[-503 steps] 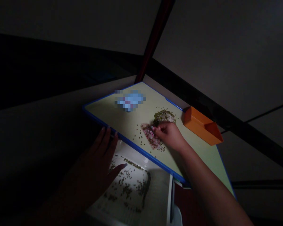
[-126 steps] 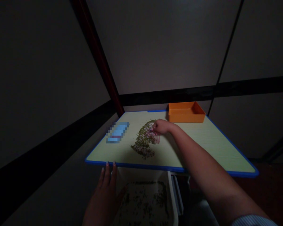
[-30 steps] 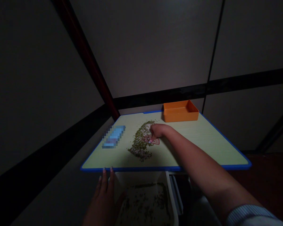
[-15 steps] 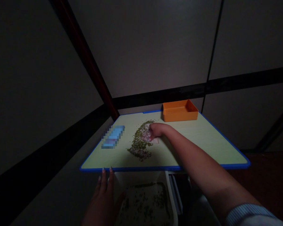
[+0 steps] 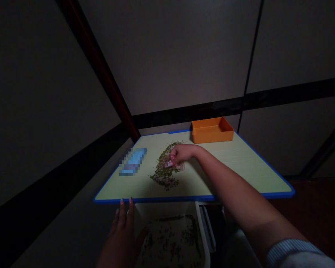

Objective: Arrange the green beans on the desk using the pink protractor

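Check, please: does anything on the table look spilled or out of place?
Perhaps: small green grains lie loose on the table instead of in a container, in an uneven patch by the right hand, with strays at the edges. Dark bits are scattered in the white tub below.

Green grains, blue-edged pale-yellow board

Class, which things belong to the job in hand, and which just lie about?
Seemingly used:
small greenish grains, at the right hand;
flat pink patterned piece;
white rectangular tub, at the left hand.

Seemingly lying about:
open orange rectangular box;
blurred blue rectangular thing.
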`<action>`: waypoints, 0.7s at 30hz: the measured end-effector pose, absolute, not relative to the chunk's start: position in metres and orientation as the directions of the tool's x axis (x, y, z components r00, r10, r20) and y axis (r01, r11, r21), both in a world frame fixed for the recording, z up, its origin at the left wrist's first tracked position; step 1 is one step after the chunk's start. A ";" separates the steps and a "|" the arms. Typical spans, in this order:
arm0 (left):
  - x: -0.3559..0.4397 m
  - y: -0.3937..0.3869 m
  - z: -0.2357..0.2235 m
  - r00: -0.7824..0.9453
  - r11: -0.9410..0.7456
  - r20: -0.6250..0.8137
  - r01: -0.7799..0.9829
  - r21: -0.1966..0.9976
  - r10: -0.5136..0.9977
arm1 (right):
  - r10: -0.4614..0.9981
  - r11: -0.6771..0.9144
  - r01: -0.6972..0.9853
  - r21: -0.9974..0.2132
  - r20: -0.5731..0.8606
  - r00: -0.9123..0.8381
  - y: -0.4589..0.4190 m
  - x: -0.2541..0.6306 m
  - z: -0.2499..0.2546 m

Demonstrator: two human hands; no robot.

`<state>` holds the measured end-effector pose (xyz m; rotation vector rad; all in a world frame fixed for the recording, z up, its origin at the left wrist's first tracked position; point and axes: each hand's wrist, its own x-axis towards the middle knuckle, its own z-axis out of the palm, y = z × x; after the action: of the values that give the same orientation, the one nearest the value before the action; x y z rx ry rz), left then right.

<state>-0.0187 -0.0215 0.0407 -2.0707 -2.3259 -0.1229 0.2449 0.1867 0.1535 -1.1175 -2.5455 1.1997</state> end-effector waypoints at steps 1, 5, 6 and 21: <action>-0.018 -0.022 0.041 -0.116 0.113 0.072 0.993 0.043 0.991 | 0.609 0.427 0.556 -0.713 -0.228 -0.760 0.184 0.242 0.154; -0.017 -0.023 0.043 -0.125 0.123 0.090 0.992 0.033 0.988 | 0.428 0.528 0.552 -0.645 -0.360 -0.829 0.171 0.229 0.157; -0.017 -0.023 0.043 -0.123 0.121 0.089 0.992 0.031 0.988 | 0.404 0.538 0.561 -0.630 -0.391 -0.827 0.167 0.226 0.158; -0.020 -0.023 0.037 -0.106 0.107 0.118 0.994 0.002 0.987 | 0.567 0.661 0.650 -0.376 -0.317 -0.760 0.164 0.220 0.155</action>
<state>-0.0203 -0.0231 0.0367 -2.0402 -2.2710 -0.1228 0.2196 0.1639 0.1545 -1.1153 -3.0179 0.7961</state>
